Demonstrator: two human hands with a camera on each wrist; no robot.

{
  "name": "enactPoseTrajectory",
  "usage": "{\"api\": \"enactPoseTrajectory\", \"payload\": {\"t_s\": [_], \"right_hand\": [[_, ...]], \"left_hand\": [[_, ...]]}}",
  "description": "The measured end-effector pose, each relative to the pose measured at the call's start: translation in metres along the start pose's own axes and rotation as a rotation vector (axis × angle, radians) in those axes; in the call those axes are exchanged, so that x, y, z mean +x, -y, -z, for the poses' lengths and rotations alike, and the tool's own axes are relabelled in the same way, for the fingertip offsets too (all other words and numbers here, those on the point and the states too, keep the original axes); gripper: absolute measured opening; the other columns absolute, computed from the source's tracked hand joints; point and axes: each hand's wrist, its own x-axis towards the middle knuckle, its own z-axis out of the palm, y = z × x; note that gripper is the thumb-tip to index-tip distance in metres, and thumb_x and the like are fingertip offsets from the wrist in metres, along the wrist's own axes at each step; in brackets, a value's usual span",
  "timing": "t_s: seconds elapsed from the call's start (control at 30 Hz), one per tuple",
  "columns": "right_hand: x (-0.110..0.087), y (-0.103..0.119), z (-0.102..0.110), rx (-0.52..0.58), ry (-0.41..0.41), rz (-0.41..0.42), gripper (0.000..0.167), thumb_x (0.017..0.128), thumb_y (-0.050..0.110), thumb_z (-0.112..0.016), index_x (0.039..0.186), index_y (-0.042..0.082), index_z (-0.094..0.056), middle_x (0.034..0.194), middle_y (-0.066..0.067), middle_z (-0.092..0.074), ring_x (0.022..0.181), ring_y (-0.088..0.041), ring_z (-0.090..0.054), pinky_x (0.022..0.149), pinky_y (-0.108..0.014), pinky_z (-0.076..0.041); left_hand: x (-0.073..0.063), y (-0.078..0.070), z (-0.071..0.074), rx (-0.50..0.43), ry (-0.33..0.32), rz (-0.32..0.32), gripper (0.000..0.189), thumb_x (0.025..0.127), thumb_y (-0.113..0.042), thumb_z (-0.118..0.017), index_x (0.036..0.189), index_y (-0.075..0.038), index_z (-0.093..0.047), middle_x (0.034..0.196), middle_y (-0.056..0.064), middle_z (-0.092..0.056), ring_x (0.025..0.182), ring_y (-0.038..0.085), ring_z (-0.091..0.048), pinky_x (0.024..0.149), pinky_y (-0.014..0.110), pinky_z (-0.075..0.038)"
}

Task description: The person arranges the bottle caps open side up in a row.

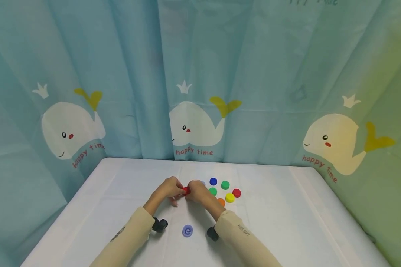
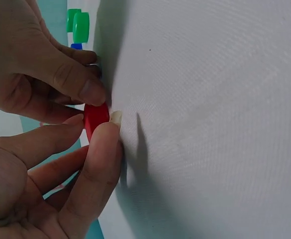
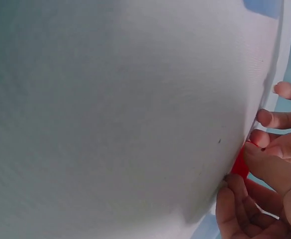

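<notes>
Between the fingers of both hands is a small red bottle cap [image 1: 186,191], held close over the white table. My left hand [image 1: 170,188] pinches it from the left with thumb and forefinger, as the left wrist view shows, while its other fingers stay apart from it. From the right, my right hand [image 1: 197,191] grips the same red cap [image 2: 96,119], its thumb tip on the cap's edge. Fingers hide part of the red cap [image 3: 240,163] in the right wrist view. Nearer to me, between the forearms, a flat violet-blue disc with a spiral mark [image 1: 187,230] lies on the table.
Right of the hands lie a blue cap [image 1: 213,181], two green ones, another red cap [image 1: 236,193], a yellow cap [image 1: 230,197] and an orange cap [image 1: 221,202] partly behind the right wrist. A curtain with whales [image 1: 197,126] hangs behind the white table [image 1: 287,215].
</notes>
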Motion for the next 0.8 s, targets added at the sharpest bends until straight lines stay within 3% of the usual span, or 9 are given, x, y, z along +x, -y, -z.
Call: {"api": "enactPoseTrajectory", "payload": {"t_s": [0.27, 0.63, 0.8], "right_hand": [[-0.001, -0.002, -0.006, -0.065, -0.050, 0.067, 0.016, 0.080, 0.012, -0.075, 0.084, 0.002, -0.063, 0.069, -0.001, -0.054, 0.062, -0.013, -0.047, 0.061, -0.022, -0.047], [-0.005, -0.008, 0.002, 0.020, -0.056, 0.031, 0.023, 0.080, 0.018, -0.077, 0.091, 0.001, -0.066, 0.073, -0.001, -0.060, 0.063, -0.013, -0.052, 0.061, -0.022, -0.049], [-0.009, -0.008, 0.008, 0.068, -0.106, 0.073, 0.021, 0.081, 0.014, -0.075, 0.092, -0.001, -0.065, 0.076, -0.005, -0.064, 0.064, -0.014, -0.056, 0.062, -0.022, -0.050]], "left_hand": [[-0.004, 0.010, -0.002, -0.037, 0.004, -0.077, 0.013, 0.087, -0.005, -0.066, 0.097, 0.003, -0.070, 0.072, 0.010, -0.061, 0.060, 0.019, -0.061, 0.049, 0.028, -0.053], [-0.009, 0.004, -0.002, -0.110, -0.028, -0.136, 0.018, 0.087, -0.006, -0.066, 0.103, 0.002, -0.068, 0.077, 0.010, -0.062, 0.059, 0.018, -0.060, 0.050, 0.028, -0.053], [-0.009, 0.003, -0.004, -0.133, -0.076, -0.178, 0.022, 0.087, -0.009, -0.067, 0.104, 0.004, -0.065, 0.078, 0.009, -0.064, 0.060, 0.019, -0.063, 0.052, 0.029, -0.053]]}}
